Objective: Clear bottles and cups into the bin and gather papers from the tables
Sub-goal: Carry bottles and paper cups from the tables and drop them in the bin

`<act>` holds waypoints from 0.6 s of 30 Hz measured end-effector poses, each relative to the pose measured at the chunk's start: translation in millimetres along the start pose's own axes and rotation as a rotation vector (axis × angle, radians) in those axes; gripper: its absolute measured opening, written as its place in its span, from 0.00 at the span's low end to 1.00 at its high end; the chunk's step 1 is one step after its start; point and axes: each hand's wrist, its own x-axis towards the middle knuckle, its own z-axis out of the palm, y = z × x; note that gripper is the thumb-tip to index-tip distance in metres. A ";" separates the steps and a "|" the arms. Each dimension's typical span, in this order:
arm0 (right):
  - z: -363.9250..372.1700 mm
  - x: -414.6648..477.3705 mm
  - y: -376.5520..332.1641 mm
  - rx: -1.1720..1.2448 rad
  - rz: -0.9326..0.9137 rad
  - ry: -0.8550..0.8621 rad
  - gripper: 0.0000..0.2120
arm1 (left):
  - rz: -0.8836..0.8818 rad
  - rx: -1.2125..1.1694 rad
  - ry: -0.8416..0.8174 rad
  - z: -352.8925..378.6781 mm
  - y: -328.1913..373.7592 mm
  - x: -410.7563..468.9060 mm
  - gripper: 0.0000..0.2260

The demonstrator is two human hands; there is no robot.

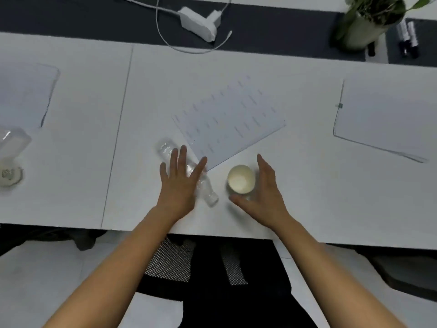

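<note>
A clear plastic bottle (206,188) lies on its side on the white table (307,197), neck toward me. My left hand (179,185) hovers over its middle, fingers spread, holding nothing. A white paper cup (241,179) stands upright just right of the bottle. My right hand (262,192) is open around the cup's right side, thumb below it, not closed on it. A printed sheet of paper (231,117) lies tilted behind both. More paper sheets lie at the left (26,91) and at the right (387,119).
Another clear bottle (11,140) and a small round object (10,176) sit at the far left. A white power adapter with cable (198,22), a potted plant (369,20) and dark markers (406,36) line the back. A black chair (212,268) is below the table edge.
</note>
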 end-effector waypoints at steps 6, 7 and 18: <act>36.5 1.6 -8.4 -0.021 0.133 0.134 0.42 | 0.237 0.094 0.040 15.7 -23.2 13.6 0.34; 34.6 -4.1 -11.1 0.012 0.164 0.162 0.41 | 0.210 0.048 0.063 12.7 -24.3 9.9 0.35; -81.6 -132.7 -20.7 0.219 0.237 0.694 0.42 | -0.059 -0.829 0.192 -122.6 72.5 -25.1 0.33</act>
